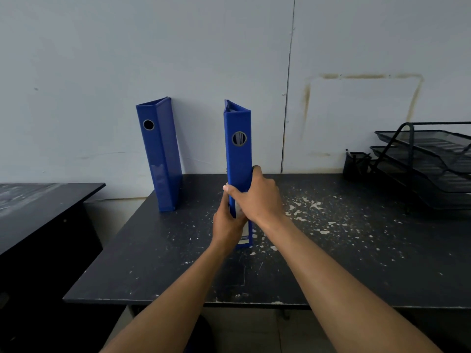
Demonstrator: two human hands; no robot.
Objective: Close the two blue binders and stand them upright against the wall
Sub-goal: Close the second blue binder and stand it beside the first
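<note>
1. Nearest, two bare forearms reach forward over the front edge of a dark, paint-flecked tabletop [344,250].
2. Both hands meet on the second blue binder [238,159], which is closed and upright with its foot on the tabletop, well short of the wall.
3. The left hand [226,222] has its grip wrapped around the binder's lower left side; the right hand [257,197] has its grip clenched over the spine and right cover, slightly higher.
4. Farther back and to the left, the first blue binder [159,154] stands closed, tilted, its top touching the wall [102,59].
5. At the far right sit black mesh trays [428,161] with a pen cup [355,164] beside them.
</note>
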